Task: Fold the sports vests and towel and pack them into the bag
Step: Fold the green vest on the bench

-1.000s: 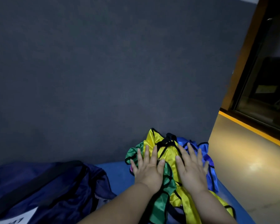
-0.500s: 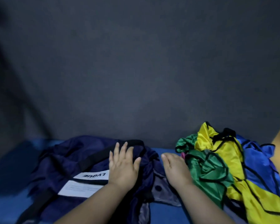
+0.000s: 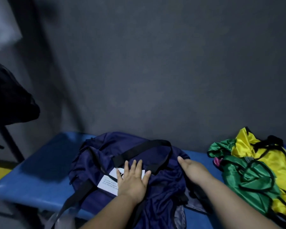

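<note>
- Since half a second ago the right hand (image 3: 194,169) has moved off the gap beside the vests and onto the bag (image 3: 112,151). The left hand (image 3: 132,180) has slid down over the printed part of the label (image 3: 108,182).
- That left hand lies flat on the bag at lower centre of the frame, fingers straight and slightly spread, palm down.
- At the bag's right-hand edge the right hand rests with the thumb pointing up the frame. Its fingers are hidden by the hand and the fabric, so I cannot tell whether they grip.
- Navy and crumpled, the bag lies on the blue tabletop (image 3: 45,162), with a black strap (image 3: 144,147) looping across its top.
- Only a few lines of small grey print show on the white label, too small to read. The hand covers the rest.
- At the right edge of the frame, apart from the bag, the green vest (image 3: 248,176) and yellow vest (image 3: 269,157) lie unfolded in a heap, both trimmed in black, with a pink scrap (image 3: 217,161) at the heap's left edge.
- Behind everything stands a dark grey wall (image 3: 155,71).
</note>
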Motion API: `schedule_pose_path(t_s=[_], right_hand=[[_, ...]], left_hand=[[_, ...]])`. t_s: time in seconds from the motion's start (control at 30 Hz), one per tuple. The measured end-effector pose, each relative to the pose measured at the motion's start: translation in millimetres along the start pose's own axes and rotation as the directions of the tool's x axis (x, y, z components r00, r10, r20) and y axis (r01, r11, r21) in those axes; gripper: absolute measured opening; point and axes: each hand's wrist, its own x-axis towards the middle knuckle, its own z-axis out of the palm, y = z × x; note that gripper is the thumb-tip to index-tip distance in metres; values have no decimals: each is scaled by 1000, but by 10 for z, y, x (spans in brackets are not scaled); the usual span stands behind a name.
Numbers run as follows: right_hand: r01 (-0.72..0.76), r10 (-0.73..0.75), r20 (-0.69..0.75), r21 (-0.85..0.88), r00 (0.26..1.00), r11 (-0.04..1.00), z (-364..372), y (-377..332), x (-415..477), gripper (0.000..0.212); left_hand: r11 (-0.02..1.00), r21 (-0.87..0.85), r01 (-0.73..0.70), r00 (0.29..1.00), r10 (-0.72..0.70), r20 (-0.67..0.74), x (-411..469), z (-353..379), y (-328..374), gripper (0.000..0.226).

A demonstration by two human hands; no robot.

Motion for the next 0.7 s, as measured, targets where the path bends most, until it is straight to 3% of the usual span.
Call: schedule_pose_path(t_s=[0.1, 0.17, 0.33, 0.5, 0.63, 0.7], right_hand=[[-21, 26, -41, 104, 999, 994, 262, -51, -29, 78], [-58, 61, -26, 81, 998, 995, 442, -122, -43, 84], [-63, 63, -3, -18, 998, 998, 618, -245, -14, 71], [12, -10, 30, -47, 1000, 999, 730, -474, 30, 74], [79, -75, 70, -60, 995, 995, 849, -753, 123, 75], [103, -96, 84, -78, 992, 992, 914, -897, 180, 73]], left_hand=[[998, 51, -27, 1000, 27, 4, 7, 57, -34, 65], [996, 79, -31, 999, 30, 12, 7, 81, -65, 66], [994, 104, -32, 999, 33, -6, 59, 70, -207, 68], [994, 105, -28, 998, 33, -50, 112, -21, -458, 116], [995, 101, 25, 998, -19, -64, 173, -154, -743, 73], [993, 114, 44, 997, -36, -74, 216, -209, -882, 67]])
